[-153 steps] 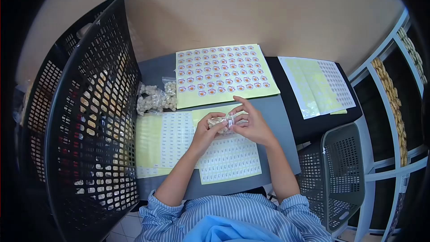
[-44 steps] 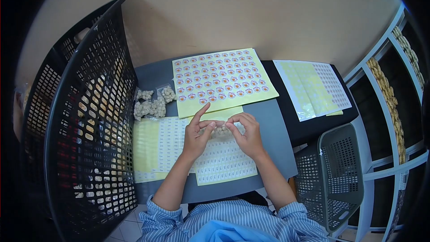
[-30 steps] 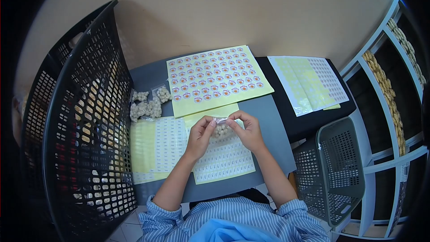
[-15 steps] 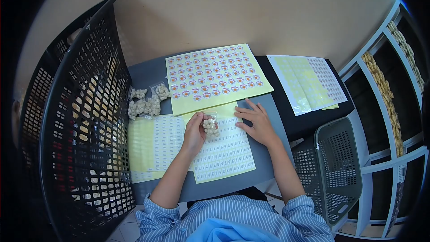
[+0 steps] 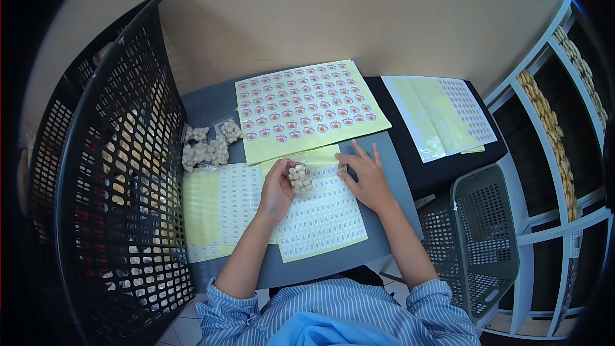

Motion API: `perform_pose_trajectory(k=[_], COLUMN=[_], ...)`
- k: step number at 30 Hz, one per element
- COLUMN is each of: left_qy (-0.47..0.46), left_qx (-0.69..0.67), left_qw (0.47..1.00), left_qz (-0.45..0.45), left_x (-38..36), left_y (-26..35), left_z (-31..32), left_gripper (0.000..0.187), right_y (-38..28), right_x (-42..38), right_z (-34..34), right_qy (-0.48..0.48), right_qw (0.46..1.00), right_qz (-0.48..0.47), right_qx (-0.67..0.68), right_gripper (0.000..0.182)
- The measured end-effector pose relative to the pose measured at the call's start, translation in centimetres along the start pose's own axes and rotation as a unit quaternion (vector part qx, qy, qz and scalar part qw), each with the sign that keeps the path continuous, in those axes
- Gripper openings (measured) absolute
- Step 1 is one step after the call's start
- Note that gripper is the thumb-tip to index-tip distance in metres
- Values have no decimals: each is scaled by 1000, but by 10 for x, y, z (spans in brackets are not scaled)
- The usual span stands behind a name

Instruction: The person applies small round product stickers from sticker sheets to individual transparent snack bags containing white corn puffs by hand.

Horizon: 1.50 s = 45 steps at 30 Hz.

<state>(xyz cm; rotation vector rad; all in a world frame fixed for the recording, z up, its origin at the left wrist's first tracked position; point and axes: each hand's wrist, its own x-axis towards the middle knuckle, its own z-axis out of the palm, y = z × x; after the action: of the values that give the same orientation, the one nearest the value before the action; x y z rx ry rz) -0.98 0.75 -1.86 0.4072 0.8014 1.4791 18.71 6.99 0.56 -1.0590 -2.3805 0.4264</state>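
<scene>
My left hand (image 5: 277,193) is closed on a small clear bag of whitish round pieces (image 5: 300,180), held over a sheet of small printed labels (image 5: 323,221). To the right, my right hand (image 5: 366,178) has its fingers apart near that sheet's upper right edge; the thumb and index finger curve toward each other, and nothing can be made out between them. A second label sheet (image 5: 240,202), partly bare yellow, lies left of my left hand. Behind both hands is a large sheet of round orange-and-white stickers (image 5: 307,106). Several similar filled bags (image 5: 208,152) sit at the table's left.
A tall dark perforated basket (image 5: 128,173) stands on the left. On the right are another sticker sheet (image 5: 442,118) on a black surface, a green basket (image 5: 483,237) lower down, and a grey shelf frame (image 5: 522,115) with braided strands. A wall (image 5: 307,13) rises behind the table.
The thumb and index finger of my right hand have drawn closer together and its other fingers have lifted. My left hand still holds the bag, now tilted slightly.
</scene>
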Motion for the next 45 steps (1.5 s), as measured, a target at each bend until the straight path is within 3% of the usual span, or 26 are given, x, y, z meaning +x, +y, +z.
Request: perform_pose_trajectory(k=[3, 6, 8, 9, 10, 12, 13, 14, 17, 19, 22, 24, 28, 31, 34, 36, 37, 40, 45], left_qy=[14, 6, -3, -2, -2, -47, -46, -61, -74, -70, 13, -37, -52, -13, -1, 2, 2, -5, 1], left_qx=[-15, 38, 133, 163, 163, 238, 237, 225, 223, 233, 253, -79, -1, 79, 125, 132, 132, 149, 217], left_qw=[1000, 999, 991, 987, 987, 967, 967, 970, 969, 965, 967, 996, 998, 996, 990, 988, 988, 986, 973], left_qz=[8, 21, 19, 9, 10, 77, 77, 71, 79, 96, 35, 8, 29, 46, 66, 76, 75, 79, 84], left_x=[-3, -6, -7, -6, -8, -11, -13, -14, -15, -16, -18, -15, -14, -14, -12, -13, -13, -12, -12], left_y=[3, 3, 1, 0, 1, 3, 3, 4, 8, 17, 25, 19, 17, 16, 15, 17, 16, 14, 12], left_z=[9, 15, 15, 15, 16, 22, 22, 22, 20, 20, 19, 15, 22, 20, 20, 22, 22, 21, 21], left_gripper=[22, 21, 24, 32, 32, 40, 40, 46, 56, 58, 57, 53, 49, 45, 43, 44, 44, 45, 46], right_y=[3, 9, 17, 16, 12, -3, -18, -28, -41, -45, -54, -59, -59, -59, -51, -42, -41, -36, -36], right_x=[0, 1, 2, 4, 5, 11, 17, 22, 33, 36, 33, 29, 27, 27, 27, 29, 27, 27, 23], right_z=[4, 3, 2, -1, -2, -5, -11, -13, -10, -5, 3, 5, 11, 10, 15, 20, 13, 7, 9], right_qy=[4, -15, 72, 90, 91, 89, 58, 58, -75, -26, 40, 78, 95, 107, 95, 150, 136, 74, 27], right_qw=[1000, 995, 976, 980, 980, 901, 919, 919, 911, 906, 879, 834, 836, 857, 865, 900, 908, 945, 967], right_qz=[-5, 50, 71, 60, 59, 64, 36, 35, 40, 51, 96, 156, 148, 136, 141, 70, 90, 17, -9], right_qx=[-1, 88, 195, 165, 164, 419, 388, 388, 403, 419, 465, 524, 519, 485, 471, 403, 386, 319, 252], right_gripper=[15, 8, 8, 20, 20, 36, 48, 48, 60, 61, 62, 62, 62, 63, 52, 33, 15, 6, 9])
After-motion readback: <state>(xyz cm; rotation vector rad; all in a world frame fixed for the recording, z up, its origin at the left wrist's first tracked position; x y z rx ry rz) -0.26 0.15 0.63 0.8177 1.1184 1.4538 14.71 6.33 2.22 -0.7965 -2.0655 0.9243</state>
